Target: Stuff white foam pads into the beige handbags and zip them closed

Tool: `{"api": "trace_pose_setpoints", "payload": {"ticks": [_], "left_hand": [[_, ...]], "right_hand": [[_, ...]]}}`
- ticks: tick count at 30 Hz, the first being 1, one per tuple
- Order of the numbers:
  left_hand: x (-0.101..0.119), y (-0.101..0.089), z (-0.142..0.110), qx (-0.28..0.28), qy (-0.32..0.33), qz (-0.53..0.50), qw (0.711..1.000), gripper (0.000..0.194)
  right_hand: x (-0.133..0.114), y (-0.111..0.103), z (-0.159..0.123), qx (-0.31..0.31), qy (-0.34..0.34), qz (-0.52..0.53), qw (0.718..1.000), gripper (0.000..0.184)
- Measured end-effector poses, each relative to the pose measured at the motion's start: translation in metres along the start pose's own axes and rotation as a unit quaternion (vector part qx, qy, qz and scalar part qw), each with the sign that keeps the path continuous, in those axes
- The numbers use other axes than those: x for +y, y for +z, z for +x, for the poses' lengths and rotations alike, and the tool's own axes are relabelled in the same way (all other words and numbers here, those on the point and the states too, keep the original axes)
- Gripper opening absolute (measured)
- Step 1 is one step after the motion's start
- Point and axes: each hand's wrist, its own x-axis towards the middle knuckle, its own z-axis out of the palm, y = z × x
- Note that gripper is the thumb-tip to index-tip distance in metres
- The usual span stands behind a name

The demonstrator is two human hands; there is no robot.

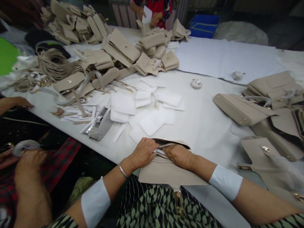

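Observation:
A beige handbag (pixel 166 172) lies at the table's near edge in front of my body. Its flap hangs toward me, with a metal clasp piece at the end. My left hand (pixel 145 152) is closed on the left side of the bag's mouth, thumb at the rim. My right hand (pixel 180 155) is at the right side of the mouth, its fingers pushed together into the opening and partly hidden inside. Some white material shows between the bag's layers. White foam sheets (pixel 152 120) lie spread just beyond the bag.
A tape dispenser (pixel 101 123) stands left, near beige strips. Beige bags (pixel 244 109) pile up right; more bags (pixel 123 47) and coiled straps (pixel 55 63) lie at the back left. A wrapped roll (pixel 196 83) sits mid-table. Co-workers' hands (pixel 30 161) show left and across the table.

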Motion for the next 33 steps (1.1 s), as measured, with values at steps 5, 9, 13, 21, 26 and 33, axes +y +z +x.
{"api": "trace_pose_setpoints", "payload": {"ticks": [5,9,13,21,26,33], "left_hand": [[-0.004,0.013,0.000,0.052,0.029,-0.027,0.998,0.015],[-0.003,0.017,-0.010,0.145,0.029,-0.053,0.988,0.016],[-0.003,0.011,-0.020,0.210,-0.013,-0.037,0.977,0.021],[-0.005,0.011,-0.028,0.188,-0.171,-0.060,0.965,0.016],[-0.001,0.013,-0.031,0.212,-0.197,-0.118,0.950,0.026],[-0.003,0.019,-0.038,0.224,-0.181,-0.148,0.946,0.036]], "right_hand": [[-0.010,-0.004,-0.007,0.001,-0.009,-0.043,0.999,0.028],[-0.021,-0.014,-0.011,0.076,-0.057,-0.036,0.995,0.031],[-0.021,-0.021,0.003,0.117,-0.036,-0.051,0.991,0.028],[-0.012,-0.026,0.022,0.080,-0.022,0.001,0.997,0.022],[-0.015,-0.047,0.041,0.024,0.031,0.081,0.996,0.019],[-0.020,-0.051,0.081,-0.162,-0.022,0.167,0.972,0.036]]}}
